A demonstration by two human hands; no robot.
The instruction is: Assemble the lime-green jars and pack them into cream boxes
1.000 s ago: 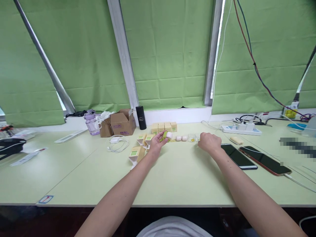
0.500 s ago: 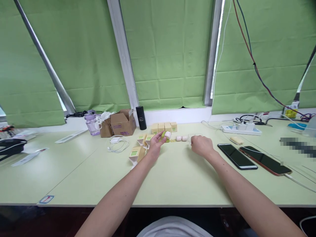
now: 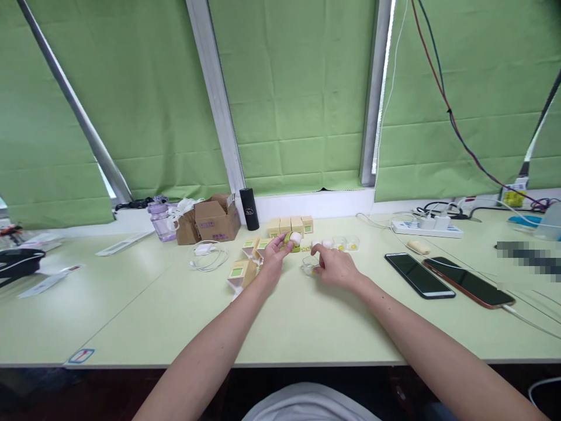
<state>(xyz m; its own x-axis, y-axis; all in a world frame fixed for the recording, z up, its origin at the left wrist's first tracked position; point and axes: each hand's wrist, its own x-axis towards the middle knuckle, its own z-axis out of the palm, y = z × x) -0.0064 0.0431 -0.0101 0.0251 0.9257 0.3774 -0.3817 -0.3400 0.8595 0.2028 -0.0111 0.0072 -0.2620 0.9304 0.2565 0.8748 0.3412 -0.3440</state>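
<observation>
My left hand is closed around a small pinkish-white rounded piece with a green band; its exact kind is unclear. To the right, my right hand pinches a small clear plastic case just above or on the table. Behind it stand two more clear cases with yellow spots. Beside them sit small white pieces, partly hidden by my right fingers. Opened cream boxes with green labels lie left of my left hand. Several closed cream boxes stand in a row behind.
A brown cardboard box, a black cylinder and a purple bottle stand at the back left. A white charger with cable lies nearby. Two phones and a power strip are on the right.
My right hand has moved left and toward me from the row of clear cases, bringing one case close to my left hand. My left hand stays nearly still with its piece.
</observation>
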